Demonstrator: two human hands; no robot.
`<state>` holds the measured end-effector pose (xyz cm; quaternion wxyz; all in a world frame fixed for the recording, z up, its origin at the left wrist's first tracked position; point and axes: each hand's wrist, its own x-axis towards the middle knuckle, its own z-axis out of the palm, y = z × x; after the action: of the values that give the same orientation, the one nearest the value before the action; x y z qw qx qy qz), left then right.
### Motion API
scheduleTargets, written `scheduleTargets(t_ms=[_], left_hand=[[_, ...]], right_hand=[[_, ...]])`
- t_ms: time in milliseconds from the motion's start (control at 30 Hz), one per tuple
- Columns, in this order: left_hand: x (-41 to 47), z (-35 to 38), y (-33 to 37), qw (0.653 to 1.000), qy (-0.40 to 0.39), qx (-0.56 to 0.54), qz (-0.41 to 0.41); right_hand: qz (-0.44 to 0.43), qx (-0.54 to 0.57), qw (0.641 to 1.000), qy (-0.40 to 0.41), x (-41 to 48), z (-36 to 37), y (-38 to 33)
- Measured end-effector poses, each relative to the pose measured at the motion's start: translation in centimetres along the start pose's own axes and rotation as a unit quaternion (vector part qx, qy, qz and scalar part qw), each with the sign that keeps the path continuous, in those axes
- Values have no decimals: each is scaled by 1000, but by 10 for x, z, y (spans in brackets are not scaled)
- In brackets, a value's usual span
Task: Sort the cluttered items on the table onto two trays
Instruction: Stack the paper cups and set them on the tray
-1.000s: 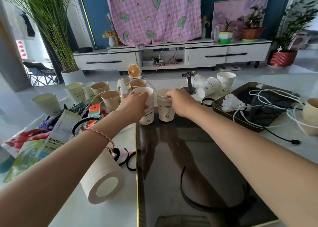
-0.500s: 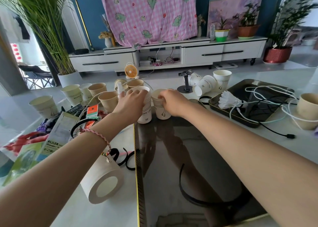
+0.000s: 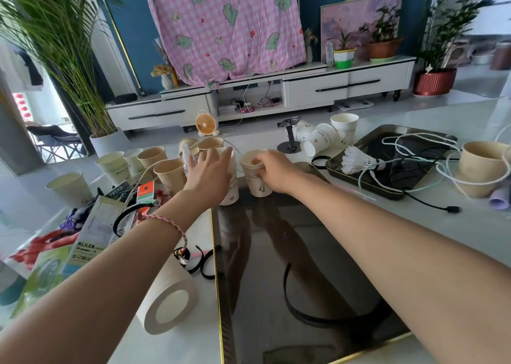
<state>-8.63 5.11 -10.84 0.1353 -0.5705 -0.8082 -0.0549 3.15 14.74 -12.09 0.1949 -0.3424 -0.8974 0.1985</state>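
Observation:
Two white paper cups stand side by side at the far end of the near dark tray [image 3: 276, 256]. My left hand [image 3: 210, 171] lies against the left cup [image 3: 231, 193], printed "MUSIC LIFE", with its fingers spread straight. My right hand [image 3: 273, 170] grips the rim of the right cup [image 3: 255, 184], fingers curled over its edge. A black headband [image 3: 301, 315] lies on the near tray. The second dark tray [image 3: 406, 131] at the right holds a white shuttlecock [image 3: 355, 163] and tangled white and black cables.
Several paper cups [image 3: 113, 164] crowd the far left, with a small spray bottle [image 3: 185, 155] among them. A toilet roll [image 3: 168, 300], a ruler pack [image 3: 91, 238] and packets lie at the left. A phone stand [image 3: 290, 140], toppled cups [image 3: 318, 140] and a beige cup [image 3: 482, 164] sit at the right.
My left hand's fingers have straightened and spread from their grip on the left cup. My right hand keeps its hold on the right cup's rim.

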Motion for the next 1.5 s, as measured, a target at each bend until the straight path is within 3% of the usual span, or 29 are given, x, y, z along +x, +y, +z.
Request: scheduleTargets(t_ms=[100, 233, 333, 467, 600, 700, 767, 867, 1100, 1333, 1400, 1500], left_hand=[[-8, -3, 7, 998, 68, -13, 4], [-18, -20, 38, 991, 99, -49, 74], [-28, -38, 80, 982, 96, -76, 142], [-36, -51, 149, 966, 74, -137, 208], [-51, -49, 246, 938, 41, -189, 287], [-59, -37, 302, 927, 8, -185, 327], [-61, -32, 334, 923, -7, -181, 340], [-65, -28, 381, 908, -14, -188, 374], [-91, -19, 465, 858, -11, -161, 488], [-84, 3, 493, 843, 59, -86, 528], [-82, 5, 490, 829, 84, -104, 543], [-81, 1, 478, 803, 125, -168, 559]], right_hand=[[1, 48, 999, 26, -12, -9, 2], [16, 116, 990, 73, -53, -37, 18], [60, 203, 970, 120, -109, -65, 45], [134, 191, 949, 212, -180, -102, 101], [229, 181, 898, 329, -249, -151, 164], [287, 98, 871, 387, -297, -167, 201], [326, 45, 835, 440, -326, -179, 218], [371, 81, 777, 502, -352, -210, 236], [397, 187, 802, 405, -342, -220, 261], [423, 346, 743, 386, -331, -220, 274], [429, 353, 725, 408, -328, -221, 277], [433, 316, 732, 420, -323, -223, 278]])
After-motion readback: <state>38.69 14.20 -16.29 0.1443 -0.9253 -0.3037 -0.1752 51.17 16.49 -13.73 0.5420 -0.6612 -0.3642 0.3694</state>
